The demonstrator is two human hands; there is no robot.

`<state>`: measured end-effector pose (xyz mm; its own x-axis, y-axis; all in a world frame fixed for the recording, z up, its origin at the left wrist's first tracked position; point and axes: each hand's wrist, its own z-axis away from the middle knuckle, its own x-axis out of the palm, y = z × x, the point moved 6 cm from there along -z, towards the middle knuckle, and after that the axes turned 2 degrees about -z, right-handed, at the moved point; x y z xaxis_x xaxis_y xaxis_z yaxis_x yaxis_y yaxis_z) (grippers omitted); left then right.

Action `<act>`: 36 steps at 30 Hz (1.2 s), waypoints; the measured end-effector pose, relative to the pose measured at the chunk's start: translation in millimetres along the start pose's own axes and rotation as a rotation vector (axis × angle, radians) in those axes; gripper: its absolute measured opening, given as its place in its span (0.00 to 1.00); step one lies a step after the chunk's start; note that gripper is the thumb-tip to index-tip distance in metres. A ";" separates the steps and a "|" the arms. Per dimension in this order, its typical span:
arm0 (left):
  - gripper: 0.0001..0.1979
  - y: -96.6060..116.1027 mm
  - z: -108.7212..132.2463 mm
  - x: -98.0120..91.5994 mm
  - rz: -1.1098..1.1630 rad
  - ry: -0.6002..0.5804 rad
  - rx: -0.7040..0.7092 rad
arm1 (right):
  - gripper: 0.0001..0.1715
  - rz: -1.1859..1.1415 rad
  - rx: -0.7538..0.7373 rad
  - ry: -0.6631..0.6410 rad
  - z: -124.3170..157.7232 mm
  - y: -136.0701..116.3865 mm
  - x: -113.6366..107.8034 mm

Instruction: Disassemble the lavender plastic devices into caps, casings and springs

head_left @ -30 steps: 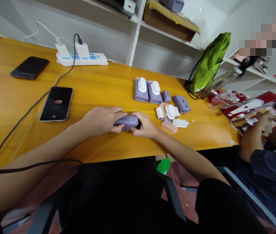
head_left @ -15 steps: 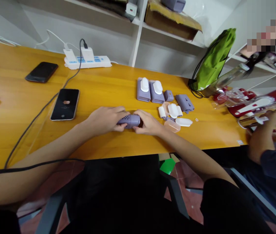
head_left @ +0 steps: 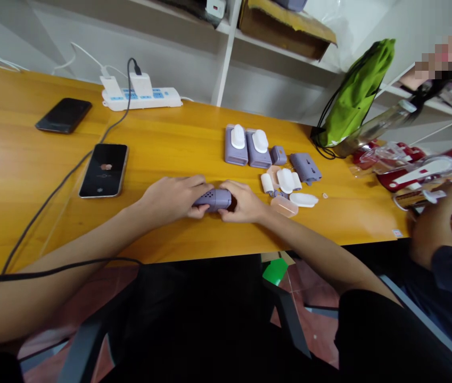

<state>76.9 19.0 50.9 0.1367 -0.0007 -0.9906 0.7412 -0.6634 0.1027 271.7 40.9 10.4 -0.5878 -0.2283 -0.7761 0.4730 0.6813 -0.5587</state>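
Note:
Between my hands, low over the near part of the wooden table (head_left: 178, 239), lies a purple plastic casing (head_left: 220, 199) with rows of small holes. My left hand (head_left: 178, 198) is closed around its left end, the thumb along the near side. My right hand (head_left: 244, 203) grips the right end with thumb and fingers. Its underside is hidden. To the right are white plastic parts (head_left: 304, 200), a translucent peach cover (head_left: 284, 206) and a purple shell (head_left: 305, 168). Behind them two purple housings (head_left: 236, 154) carry white oval pieces, beside a small purple block (head_left: 279, 155).
At the left lie a lit phone (head_left: 104, 170) and a dark phone (head_left: 64, 115). A power strip (head_left: 165, 98) with chargers stands at the back, its dark cable crossing the table. A green bag (head_left: 357, 96) leans at the right, near a co-worker's arm (head_left: 435, 218).
The view has shifted slightly. Both hands keep the same hold on the purple casing, with hardly any visible movement.

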 end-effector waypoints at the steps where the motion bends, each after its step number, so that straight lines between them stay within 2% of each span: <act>1: 0.24 0.3 0.4 0.7 -0.007 0.005 0.005 | 0.28 -0.006 -0.002 0.009 0.6 1.8 1.6; 8: 0.25 -2.1 0.4 4.2 0.012 0.039 0.005 | 0.27 -0.038 -0.035 0.036 1.5 4.4 5.2; 14: 0.26 -2.9 -0.2 5.4 0.036 0.014 -0.014 | 0.29 -0.045 -0.020 0.005 3.2 8.1 6.7; 18: 0.29 -14.5 7.8 -0.2 0.265 0.094 0.013 | 0.29 -0.034 0.039 -0.022 6.0 11.3 2.3; 20: 0.35 -28.4 13.3 -0.6 0.453 0.126 0.015 | 0.29 -0.040 0.056 -0.024 6.9 11.8 -1.3; 23: 0.43 -52.9 18.4 9.4 0.655 0.063 -0.050 | 0.27 -0.064 0.070 0.010 7.3 12.9 -8.1; 27: 0.33 -71.0 19.0 21.4 0.687 -0.006 -0.117 | 0.25 -0.096 0.108 0.049 7.6 15.6 -14.2; 31: 0.31 -73.6 15.9 22.6 0.699 0.063 -0.184 | 0.25 -0.147 0.133 0.075 8.8 17.4 -17.4; 36: 0.31 -73.7 10.8 31.1 0.912 0.168 -0.261 | 0.23 -0.229 0.194 0.137 11.6 27.5 -19.6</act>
<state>19.4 59.8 11.5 0.8100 -0.3133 -0.4957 0.4229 -0.2736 0.8639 303.9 56.1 6.8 -0.7698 -0.2554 -0.5850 0.4273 0.4746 -0.7695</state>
